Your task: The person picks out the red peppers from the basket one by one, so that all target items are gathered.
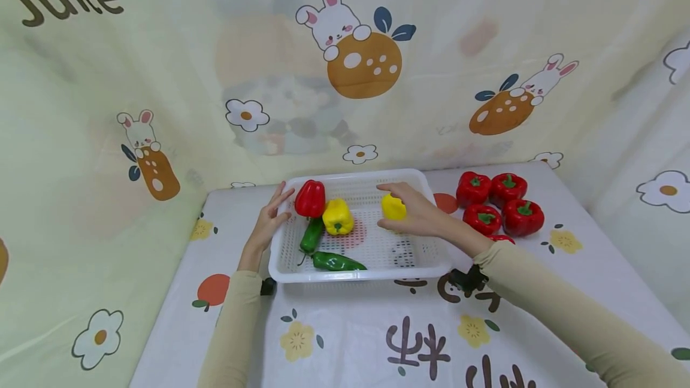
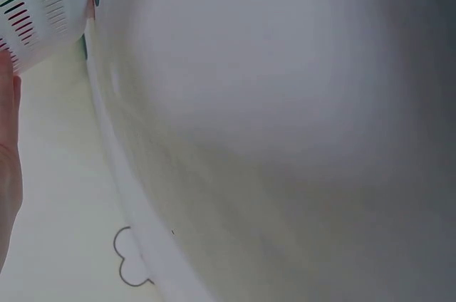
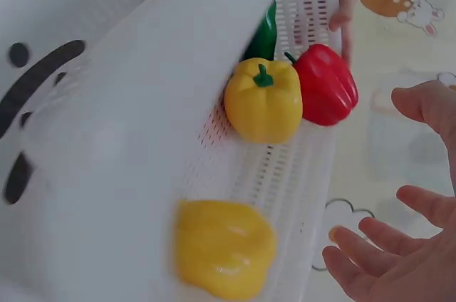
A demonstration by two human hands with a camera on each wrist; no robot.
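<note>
A white perforated plastic basket (image 1: 372, 271) stands on the table. My left hand (image 1: 262, 229) rests against its left rim, fingers fairly straight. Over the basket's right side my right hand (image 1: 412, 211) is spread, with nothing between thumb and fingers. Just by it is a yellow bell pepper (image 1: 393, 207), partly covered by the hand in the head view and apart from it in the right wrist view. Towards the left inside the basket lie another yellow bell pepper (image 1: 338, 217), a red bell pepper (image 1: 310, 198) and two long green peppers (image 1: 338, 261).
Several red bell peppers (image 1: 523, 217) sit together on the table right of the basket, one partly hidden behind my right forearm. A patterned cloth (image 1: 183, 52) hangs behind and beside the table. The printed tablecloth (image 1: 356, 328) spreads in front of the basket.
</note>
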